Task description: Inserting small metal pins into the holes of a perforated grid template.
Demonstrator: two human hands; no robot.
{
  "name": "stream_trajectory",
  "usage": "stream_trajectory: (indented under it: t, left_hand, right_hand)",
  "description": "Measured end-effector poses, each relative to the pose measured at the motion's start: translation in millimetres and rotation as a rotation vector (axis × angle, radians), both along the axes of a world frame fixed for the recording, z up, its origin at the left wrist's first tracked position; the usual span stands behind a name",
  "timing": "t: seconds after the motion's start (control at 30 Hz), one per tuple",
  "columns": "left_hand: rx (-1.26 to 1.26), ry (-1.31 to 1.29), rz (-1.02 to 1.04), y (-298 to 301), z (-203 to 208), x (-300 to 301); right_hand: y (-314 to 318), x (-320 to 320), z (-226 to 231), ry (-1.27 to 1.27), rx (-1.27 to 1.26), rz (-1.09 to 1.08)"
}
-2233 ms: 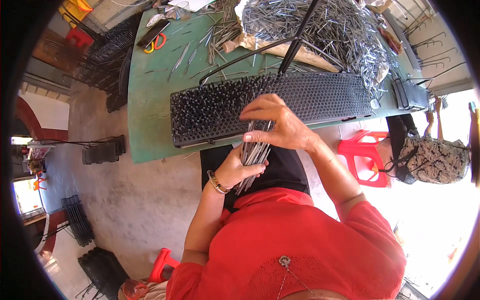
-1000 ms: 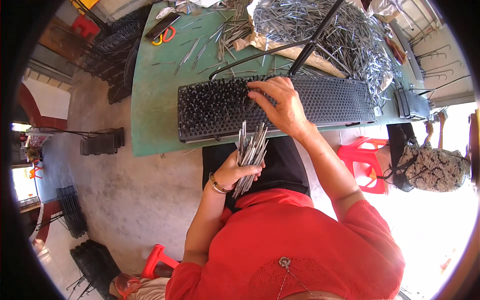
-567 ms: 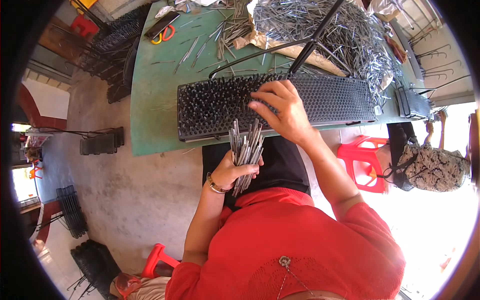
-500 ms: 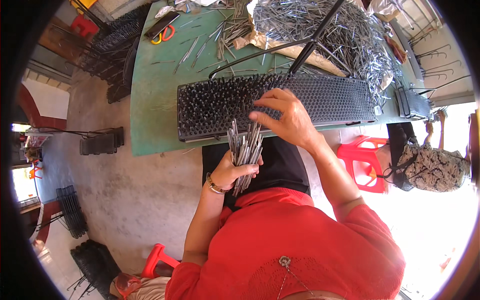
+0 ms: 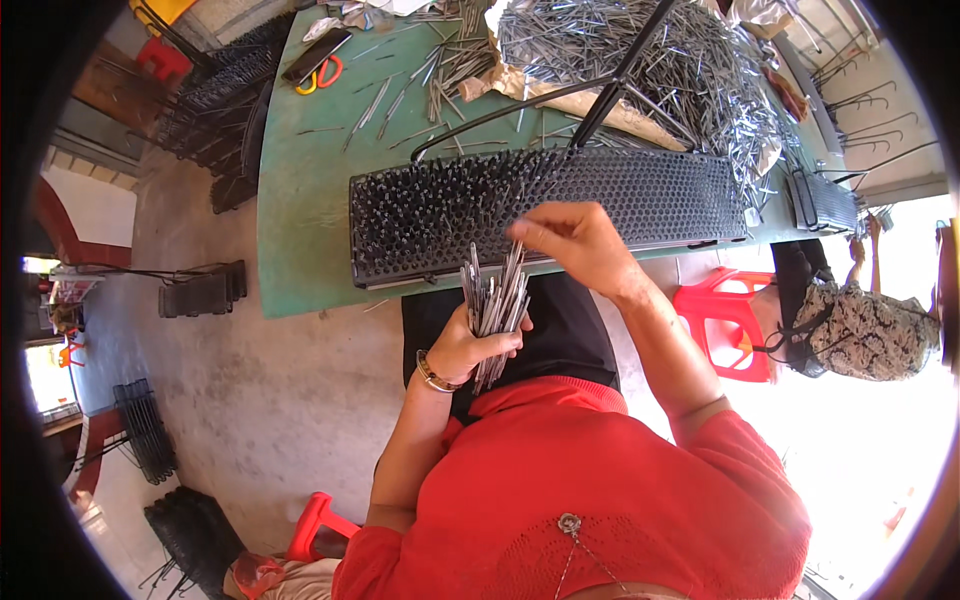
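A bundle of thin grey metal rods (image 5: 492, 305) stands upright in my left hand (image 5: 468, 345), whose fingers are wrapped round its lower part. Just above and to the right, my right hand (image 5: 583, 248) pinches the tip of one metal rod at the top of the bundle. Beyond both hands, a long black rack (image 5: 640, 200) full of small round holes lies along the table's near edge. Rods crowd the holes of its left part, while the right part shows bare holes. A black bar handle (image 5: 600, 105) rises over the rack.
Loose rods (image 5: 640, 50) are heaped on brown paper on the green table (image 5: 310, 220). Scissors (image 5: 320, 75) and a dark phone-like object (image 5: 316, 57) lie far left. A red stool (image 5: 722, 320) and another person (image 5: 860, 325) are at right. More black racks (image 5: 203, 290) stand on the floor.
My right hand has drawn back slightly from the rack to the rod tips, and its parted fingers have closed into a pinch. My left hand still holds the bundle.
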State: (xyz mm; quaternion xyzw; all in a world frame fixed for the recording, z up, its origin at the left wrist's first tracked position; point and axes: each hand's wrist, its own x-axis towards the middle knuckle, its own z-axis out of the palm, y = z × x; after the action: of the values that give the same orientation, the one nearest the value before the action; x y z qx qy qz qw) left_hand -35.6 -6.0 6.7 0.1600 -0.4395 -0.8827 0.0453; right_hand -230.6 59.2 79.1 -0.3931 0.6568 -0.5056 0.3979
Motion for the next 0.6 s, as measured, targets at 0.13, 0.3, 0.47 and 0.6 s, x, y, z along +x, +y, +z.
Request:
stream_trajectory:
  t: [0.13, 0.3, 0.47, 0.6]
  left_hand:
    - [0.048, 0.006, -0.01, 0, -9, -3]
    - [0.076, -0.038, -0.002, 1, -11, -5]
    - [0.097, -0.05, 0.003, 3, -16, -2]
    - [0.115, -0.059, 0.016, 3, -15, -2]
  right_hand:
    - [-7, -6, 10, 0.067, -0.071, -0.125]
    - [-15, -15, 3, 0.263, -0.165, -0.217]
    - [-16, -17, -2, 0.458, -0.235, -0.237]
    - [-14, -14, -5, 0.461, -0.281, -0.258]
